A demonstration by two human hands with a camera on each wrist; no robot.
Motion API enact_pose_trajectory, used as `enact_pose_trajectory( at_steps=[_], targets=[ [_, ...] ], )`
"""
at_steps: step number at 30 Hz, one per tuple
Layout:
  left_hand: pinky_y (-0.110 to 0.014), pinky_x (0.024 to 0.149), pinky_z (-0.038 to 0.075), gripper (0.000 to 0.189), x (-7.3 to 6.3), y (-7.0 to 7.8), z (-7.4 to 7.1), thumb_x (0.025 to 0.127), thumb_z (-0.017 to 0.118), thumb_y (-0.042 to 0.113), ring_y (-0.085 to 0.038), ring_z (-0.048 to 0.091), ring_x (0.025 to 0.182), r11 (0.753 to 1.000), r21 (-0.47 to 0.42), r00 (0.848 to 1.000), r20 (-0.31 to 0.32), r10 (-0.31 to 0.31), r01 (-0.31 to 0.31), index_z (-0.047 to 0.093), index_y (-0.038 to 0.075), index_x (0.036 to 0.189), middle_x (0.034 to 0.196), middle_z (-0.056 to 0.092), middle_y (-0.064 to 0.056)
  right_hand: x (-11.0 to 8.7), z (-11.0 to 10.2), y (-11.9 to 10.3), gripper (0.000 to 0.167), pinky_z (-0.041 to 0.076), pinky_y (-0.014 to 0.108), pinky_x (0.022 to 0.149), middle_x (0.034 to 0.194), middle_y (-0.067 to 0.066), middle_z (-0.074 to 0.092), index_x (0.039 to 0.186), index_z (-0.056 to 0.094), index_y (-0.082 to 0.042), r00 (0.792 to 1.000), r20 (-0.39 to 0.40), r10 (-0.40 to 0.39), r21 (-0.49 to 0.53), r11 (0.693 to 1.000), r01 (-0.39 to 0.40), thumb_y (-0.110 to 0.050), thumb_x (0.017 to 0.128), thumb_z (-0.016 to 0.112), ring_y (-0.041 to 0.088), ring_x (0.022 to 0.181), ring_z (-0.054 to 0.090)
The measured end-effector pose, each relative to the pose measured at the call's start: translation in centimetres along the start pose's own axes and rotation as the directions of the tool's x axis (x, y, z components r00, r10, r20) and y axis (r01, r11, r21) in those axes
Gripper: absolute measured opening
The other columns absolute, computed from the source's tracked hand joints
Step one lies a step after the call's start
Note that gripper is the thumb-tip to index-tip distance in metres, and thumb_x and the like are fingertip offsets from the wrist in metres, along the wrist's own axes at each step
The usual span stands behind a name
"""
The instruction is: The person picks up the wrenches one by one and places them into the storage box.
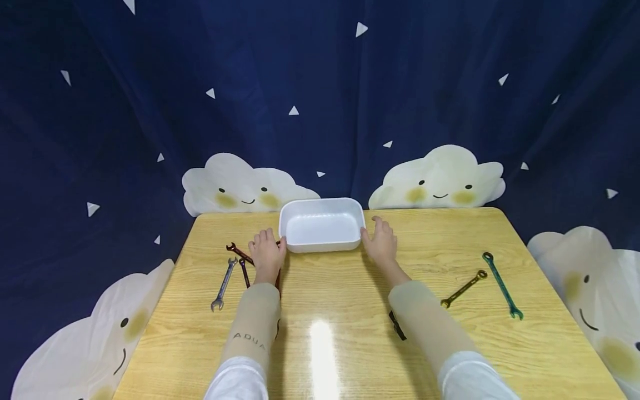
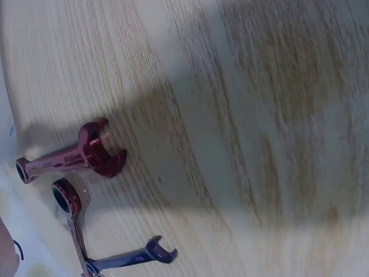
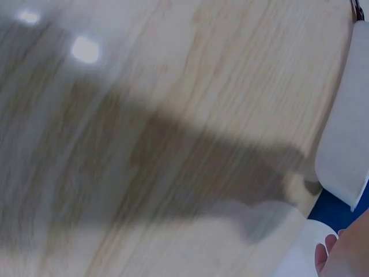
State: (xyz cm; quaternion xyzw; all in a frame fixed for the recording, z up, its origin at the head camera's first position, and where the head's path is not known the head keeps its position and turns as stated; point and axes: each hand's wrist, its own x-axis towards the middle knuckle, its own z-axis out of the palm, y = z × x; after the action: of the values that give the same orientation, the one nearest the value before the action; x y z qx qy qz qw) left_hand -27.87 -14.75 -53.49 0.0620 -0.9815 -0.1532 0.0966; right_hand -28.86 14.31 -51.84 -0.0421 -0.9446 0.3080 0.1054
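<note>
At the back of the table stands a white plastic basin, with nothing in it. My left hand is at its left front corner, thumb right at the wall and fingers loosely extended. On the opposite side my right hand has its thumb at the right wall, fingers spread forward. In the right wrist view the basin fills the right edge, above part of a hand. Close by the left hand lie a red wrench, a purple wrench and a silver wrench.
Toward the table's right side lie a gold wrench and a green wrench. A black piece shows beside the right forearm, which partly hides it. A dark blue curtain with printed clouds hangs behind the table's back edge.
</note>
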Motion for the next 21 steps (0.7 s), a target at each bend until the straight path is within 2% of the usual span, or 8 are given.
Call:
enact_pose_trajectory(
  at_steps=[5,15,21],
  targets=[
    [-0.051,0.095,0.027,0.059,0.3,0.3,0.2,0.094,0.033,0.048,-0.034,0.038,0.113,1.000,-0.004,0.999,0.037,-0.031,0.031,0.039,0.001,0.128,0.122,0.045,-0.018,0.0,0.7,-0.5,0.054,0.035,0.052,0.090,0.125,0.021,0.046,0.133,0.037,-0.007,0.998,0.049,0.038,-0.026,0.999,-0.037,-0.040,0.091,0.045,0.037,0.113,0.044],
    [-0.051,0.092,0.029,0.059,0.6,0.4,0.3,0.093,0.033,0.050,-0.034,0.041,0.110,0.997,-0.026,0.995,0.063,-0.075,0.077,0.039,0.003,0.129,0.120,0.046,-0.018,0.6,1.2,-0.9,0.057,0.034,0.054,0.091,0.126,0.023,0.044,0.136,0.030,-0.005,0.985,0.119,0.121,-0.061,0.992,-0.115,-0.040,0.093,0.042,0.039,0.115,0.042],
    [-0.052,0.094,0.027,0.059,0.8,0.6,0.3,0.093,0.034,0.048,-0.034,0.039,0.113,0.994,-0.024,0.987,0.125,-0.103,0.107,0.037,0.005,0.132,0.124,0.044,-0.018,0.6,1.0,-0.9,0.058,0.033,0.054,0.093,0.128,0.023,0.041,0.137,0.029,-0.005,0.973,0.173,0.155,-0.062,0.987,-0.147,-0.041,0.093,0.041,0.039,0.118,0.039]
  ],
)
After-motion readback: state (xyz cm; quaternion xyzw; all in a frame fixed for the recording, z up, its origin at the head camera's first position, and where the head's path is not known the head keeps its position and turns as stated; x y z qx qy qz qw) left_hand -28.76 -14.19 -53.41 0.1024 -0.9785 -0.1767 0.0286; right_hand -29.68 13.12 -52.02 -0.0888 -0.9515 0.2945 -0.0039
